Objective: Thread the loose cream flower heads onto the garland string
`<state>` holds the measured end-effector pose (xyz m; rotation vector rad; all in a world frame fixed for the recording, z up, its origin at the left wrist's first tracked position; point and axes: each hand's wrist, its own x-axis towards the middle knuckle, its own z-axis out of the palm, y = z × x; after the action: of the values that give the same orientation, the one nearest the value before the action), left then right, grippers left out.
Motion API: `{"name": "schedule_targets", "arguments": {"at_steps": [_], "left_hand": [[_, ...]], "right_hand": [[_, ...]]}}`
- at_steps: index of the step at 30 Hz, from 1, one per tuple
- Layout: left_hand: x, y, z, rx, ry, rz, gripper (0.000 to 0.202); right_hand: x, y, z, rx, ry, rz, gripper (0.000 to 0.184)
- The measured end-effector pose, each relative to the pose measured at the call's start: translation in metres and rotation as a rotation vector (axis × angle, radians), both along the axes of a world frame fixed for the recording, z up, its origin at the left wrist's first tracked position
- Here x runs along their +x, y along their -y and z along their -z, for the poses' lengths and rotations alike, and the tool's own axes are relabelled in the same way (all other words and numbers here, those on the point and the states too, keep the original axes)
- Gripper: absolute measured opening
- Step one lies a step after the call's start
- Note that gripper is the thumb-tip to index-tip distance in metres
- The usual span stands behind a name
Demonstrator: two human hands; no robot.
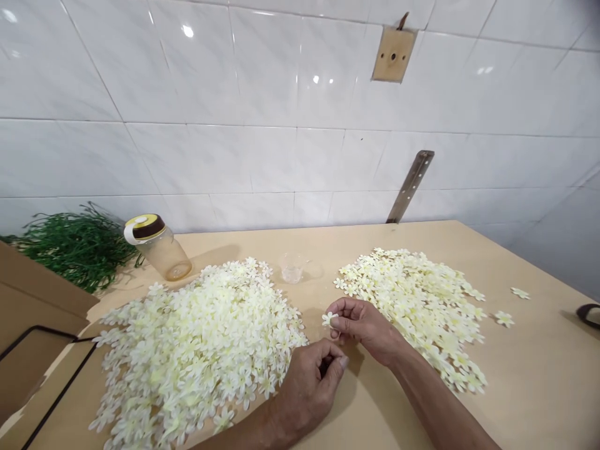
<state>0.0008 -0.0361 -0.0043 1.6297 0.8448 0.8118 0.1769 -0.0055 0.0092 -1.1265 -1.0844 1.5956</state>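
Gently — right hand pinches one flower between left pile and right pile; left hand loosely curled, whether holding anything unclear — light fingertip pressure should avoid creasing the flower.

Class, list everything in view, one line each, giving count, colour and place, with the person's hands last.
Flower heaps: 2, pale yellow-white, left and right on the table
Loose flowers: 2, pale, beyond the right heap
Held flower: 1, pale, right fingertips
Cup: 1, clear, between heaps
Bottle: 1, clear, yellow-brown lid, back left
Greenery: 1 bunch, green, far left
Box-like object: 1, brown, left edge
Thin rods or cords: uncounted, black, left edge
Table: 1, tan, below
Tiled wall: white-grey, behind
Wall plate: 1, yellowish, upper wall
Perforated strip: 1, brownish, against wall
Unclear object: 1, black, right edge
Left hand: 1, beside left heap
Right hand: 1, between heaps
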Motion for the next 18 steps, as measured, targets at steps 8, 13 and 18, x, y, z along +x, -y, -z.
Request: {"name": "schedule_targets", "arguments": {"at_steps": [8, 13, 18], "left_hand": [[0.003, -0.007, -0.001, -0.301, 0.283, -0.201, 0.038], [0.003, -0.013, -0.003, -0.246, 0.317, -0.257, 0.036], [-0.002, -0.019, -0.004, -0.176, 0.284, -0.271, 0.035]], "right_hand": [[-0.006, 0.004, -0.009, 0.038, 0.013, -0.011, 0.034], [-0.015, 0.008, -0.008, 0.02, 0.035, -0.019, 0.038], [-0.016, 0.01, -0.012, 0.032, 0.048, -0.047, 0.042]]}}
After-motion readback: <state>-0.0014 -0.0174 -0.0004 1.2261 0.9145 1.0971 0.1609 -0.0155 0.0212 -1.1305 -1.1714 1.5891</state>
